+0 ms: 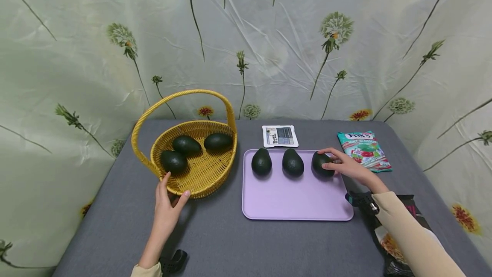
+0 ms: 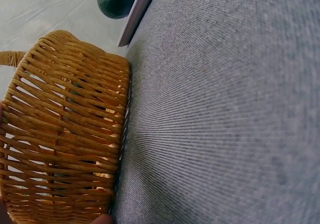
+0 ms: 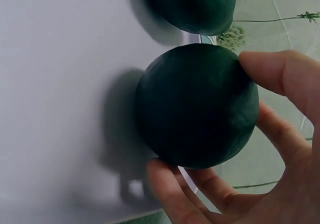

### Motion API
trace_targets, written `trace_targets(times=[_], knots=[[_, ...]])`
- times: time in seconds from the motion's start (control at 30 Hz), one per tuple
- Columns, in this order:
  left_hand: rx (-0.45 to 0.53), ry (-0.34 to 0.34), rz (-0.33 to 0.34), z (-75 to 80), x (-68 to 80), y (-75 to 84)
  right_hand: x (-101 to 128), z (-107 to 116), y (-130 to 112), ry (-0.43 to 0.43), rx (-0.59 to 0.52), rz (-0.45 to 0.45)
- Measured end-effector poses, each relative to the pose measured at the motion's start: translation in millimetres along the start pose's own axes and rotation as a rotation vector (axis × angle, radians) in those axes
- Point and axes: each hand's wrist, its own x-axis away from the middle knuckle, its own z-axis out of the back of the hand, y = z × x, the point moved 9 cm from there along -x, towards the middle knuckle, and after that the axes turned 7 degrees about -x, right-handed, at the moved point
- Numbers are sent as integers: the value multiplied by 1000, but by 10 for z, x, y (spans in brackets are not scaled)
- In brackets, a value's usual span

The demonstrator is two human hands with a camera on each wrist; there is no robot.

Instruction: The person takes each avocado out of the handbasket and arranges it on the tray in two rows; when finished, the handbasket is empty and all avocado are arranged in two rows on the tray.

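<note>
R hand [image 1: 347, 166] grips avocado [image 1: 321, 164], L hand [image 1: 168, 202] holds basket [image 1: 200, 170]

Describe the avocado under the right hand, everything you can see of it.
The avocado is dark green, almost black, with a dull, finely pebbled skin and a rounded pear shape. It looks whole and uncut. It sits on the lilac tray, rightmost of three in a row near the far edge, apart from its neighbour. The right hand has a grip on it: thumb on one side, fingers curled round the other, as the right wrist view shows. Its underside is hidden.
</note>
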Motion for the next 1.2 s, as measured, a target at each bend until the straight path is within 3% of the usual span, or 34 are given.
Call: trace_targets(times=[0.73,1.0,1.2], knots=[[-1,-3,-3,-2,6,16,34,30,-107,15,40,29],[7,-9,2,-12,7,10,-45,107,-314,70,9,129],[-5,-4,-9,-18,-1,15,-226,-25,-600,74,-25,184]])
